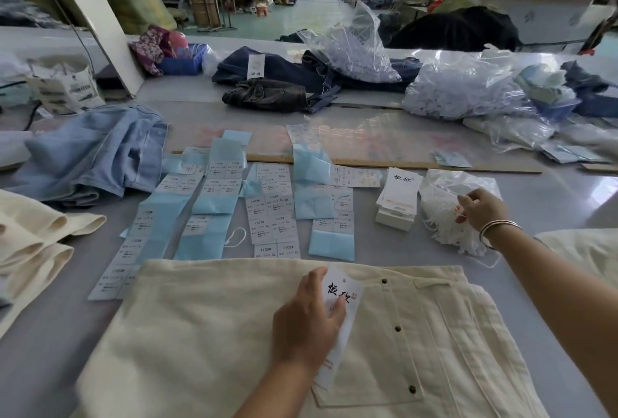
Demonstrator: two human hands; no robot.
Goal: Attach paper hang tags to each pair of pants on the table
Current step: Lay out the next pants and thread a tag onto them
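Observation:
A cream pair of pants (207,327) lies flat on the table in front of me, button fly to the right. My left hand (306,324) holds a white paper hang tag (344,294) with black characters over the pants. My right hand (481,208) pinches white strings in a clear bag of tag strings (448,217) on the right. A stack of the same hang tags (399,193) sits on a small white box beside that bag.
Rows of size stickers on blue backing (267,210) cover the middle of the table. Light blue jeans (97,153) lie left, folded cream pants (30,237) at the far left edge. Dark jeans (284,83) and plastic bags (461,83) lie further back. A wooden ruler (418,163) crosses the middle.

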